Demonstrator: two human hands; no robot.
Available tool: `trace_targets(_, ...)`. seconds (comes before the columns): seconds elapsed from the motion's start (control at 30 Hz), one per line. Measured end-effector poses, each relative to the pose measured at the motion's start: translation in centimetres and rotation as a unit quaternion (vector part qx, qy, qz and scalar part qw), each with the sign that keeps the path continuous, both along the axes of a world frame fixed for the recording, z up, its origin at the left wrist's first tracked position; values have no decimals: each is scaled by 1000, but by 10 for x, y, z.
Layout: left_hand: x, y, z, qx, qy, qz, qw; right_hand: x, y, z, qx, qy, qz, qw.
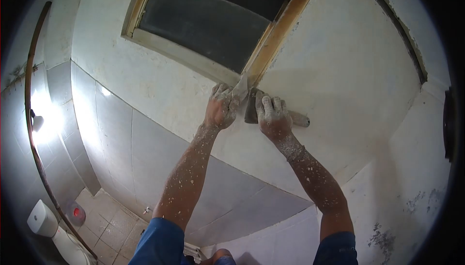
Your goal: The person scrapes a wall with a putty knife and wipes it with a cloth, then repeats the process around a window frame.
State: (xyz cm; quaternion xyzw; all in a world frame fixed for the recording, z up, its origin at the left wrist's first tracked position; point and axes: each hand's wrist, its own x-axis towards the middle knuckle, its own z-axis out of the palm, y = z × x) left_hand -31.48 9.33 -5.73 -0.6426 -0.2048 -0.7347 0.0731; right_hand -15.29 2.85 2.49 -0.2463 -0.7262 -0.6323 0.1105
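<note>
My left hand (222, 106), dusted with white, is closed round a putty knife (240, 87). Its pale blade reaches up to the lower right corner of the window frame (276, 47). Just to the right, my right hand (274, 119) grips a broad scraper (250, 106) with a dark, flat blade. The scraper's whitened handle sticks out to the right beneath my fingers. Both hands are close to the pale wall (329, 110), and the two blades nearly meet below the frame. White specks cover both forearms.
Grey tiles (160, 134) line the lower wall. At left, a long curved pole (30, 100) leans near a bright lamp (38, 122). Down below stand a white toilet (68, 245) and a container with something red (76, 212) on the tiled floor (109, 221).
</note>
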Motion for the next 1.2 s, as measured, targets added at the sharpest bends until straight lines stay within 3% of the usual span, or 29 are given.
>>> trace_targets(0.1,-2,-4,2,-14,17,12,1000,-1,3,-22,17,39,-15,999)
trace_targets(0.23,-5,-8,9,-18,5,0,1000,0,4,-8,50,-55,4,997)
trace_targets(0.33,0,-2,2,-10,-6,-3,1000,-13,2,-1,-6,49,-62,997)
trace_targets(0.47,-4,-6,3,-22,10,-5,1000,1,6,-37,22,-2,-19,1000)
trace_targets(0.57,-2,-5,7,-10,-16,6,1000,6,16,-4,55,45,37,997)
trace_targets(0.6,0,-3,2,-9,-4,1,1000,-2,10,16,40,40,-45,997)
trace_targets(0.63,-1,-1,1,-7,8,-3,1000,-12,3,32,-6,73,-40,997)
trace_targets(0.7,-2,-1,1,-2,13,-7,1000,-4,5,19,37,18,-76,996)
trace_targets(0.77,-3,-1,6,12,10,-6,1000,6,4,-14,51,-8,-13,999)
trace_targets(0.8,3,-3,5,16,-13,8,1000,10,3,-17,54,-48,-47,996)
trace_targets(0.9,1,-5,7,16,-22,24,999,7,-3,13,7,-25,-46,999)
trace_targets(0.97,3,-5,6,10,-7,23,1000,3,-2,3,-4,-1,-12,1000)
trace_targets(1.03,2,-4,5,33,-11,21,999,4,0,-27,39,3,-58,998)
trace_targets(1.17,8,-9,7,45,-47,38,997,10,6,-5,36,-10,-36,999)
trace_targets(1.2,6,-8,0,2,-16,32,999,1,1,2,24,16,-66,997)
